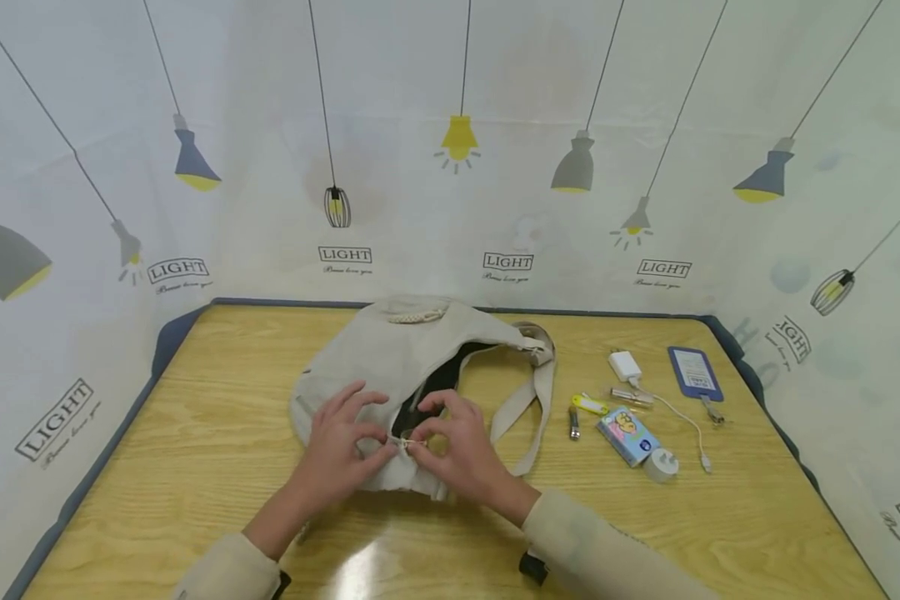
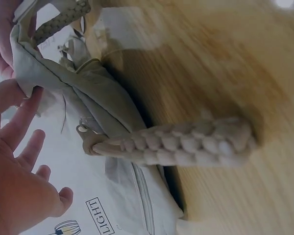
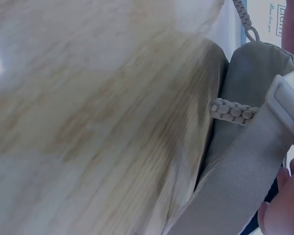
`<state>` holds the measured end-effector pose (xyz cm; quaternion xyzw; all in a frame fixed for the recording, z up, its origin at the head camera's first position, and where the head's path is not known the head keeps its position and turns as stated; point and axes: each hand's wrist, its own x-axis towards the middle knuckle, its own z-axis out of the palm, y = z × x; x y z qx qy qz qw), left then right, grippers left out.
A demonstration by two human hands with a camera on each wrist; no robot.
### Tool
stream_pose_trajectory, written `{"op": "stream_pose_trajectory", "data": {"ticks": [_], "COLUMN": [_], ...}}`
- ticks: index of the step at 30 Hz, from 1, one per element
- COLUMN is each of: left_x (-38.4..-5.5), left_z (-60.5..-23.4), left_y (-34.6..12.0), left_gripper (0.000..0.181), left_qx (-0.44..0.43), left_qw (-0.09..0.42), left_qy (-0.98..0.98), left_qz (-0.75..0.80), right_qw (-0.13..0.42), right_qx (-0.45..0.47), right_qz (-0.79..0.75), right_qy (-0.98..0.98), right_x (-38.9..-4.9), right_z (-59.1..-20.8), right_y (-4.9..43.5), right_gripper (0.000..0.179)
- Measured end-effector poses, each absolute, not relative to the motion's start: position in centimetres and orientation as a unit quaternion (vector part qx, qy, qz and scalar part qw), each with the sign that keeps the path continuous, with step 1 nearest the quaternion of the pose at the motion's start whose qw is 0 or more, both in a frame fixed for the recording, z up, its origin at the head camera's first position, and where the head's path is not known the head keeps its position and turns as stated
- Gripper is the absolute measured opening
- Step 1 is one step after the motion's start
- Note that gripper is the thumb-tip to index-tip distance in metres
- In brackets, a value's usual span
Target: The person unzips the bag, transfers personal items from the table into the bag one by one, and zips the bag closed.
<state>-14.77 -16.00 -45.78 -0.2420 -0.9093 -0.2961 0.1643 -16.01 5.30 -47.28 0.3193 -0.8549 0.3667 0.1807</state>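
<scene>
A beige cloth bag (image 1: 367, 350) lies on the table, its long zipped opening (image 1: 438, 367) gaping to show a dark inside. At the near end of that opening, my left hand (image 1: 341, 450) pinches the bag's edge between thumb and forefinger; the other fingers spread apart. Close beside it, my right hand (image 1: 461, 446) pinches the small pale zipper pull with thumb and forefinger. In the left wrist view, a braided cord pull (image 2: 186, 142) sticks out from another zipper. The right wrist view has the wide strap (image 3: 235, 176) partly covering my right hand (image 3: 284, 198).
To the right lie a white charger (image 1: 625, 366) with cable, a blue card holder (image 1: 694, 372), a small patterned box (image 1: 627, 435), a round white plug (image 1: 661, 465), a nail clipper (image 1: 574, 423) and a yellow tag (image 1: 589, 404). A printed curtain (image 1: 420, 217) surrounds the wooden table (image 1: 217, 433).
</scene>
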Motion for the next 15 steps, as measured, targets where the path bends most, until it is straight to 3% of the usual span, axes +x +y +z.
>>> {"op": "stream_pose_trajectory", "data": {"ticks": [7,15], "left_x": [-15.9,-18.4], "left_z": [-45.6,-45.6], "left_y": [-15.7,-15.3], "left_gripper": [0.008,0.008], "left_qx": [-0.248,-0.238], "left_qw": [0.218,0.256], "left_qy": [-0.897,-0.897], "left_qz": [-0.294,-0.271], "right_qw": [0.203,0.187], "right_qx": [0.312,0.243], "right_qz": [0.376,0.417], "right_qy": [-0.849,-0.855], "right_x": [-16.6,-17.8], "right_z": [-47.4,-47.2], "right_y": [4.5,3.5], "right_gripper": [0.008,0.008]}}
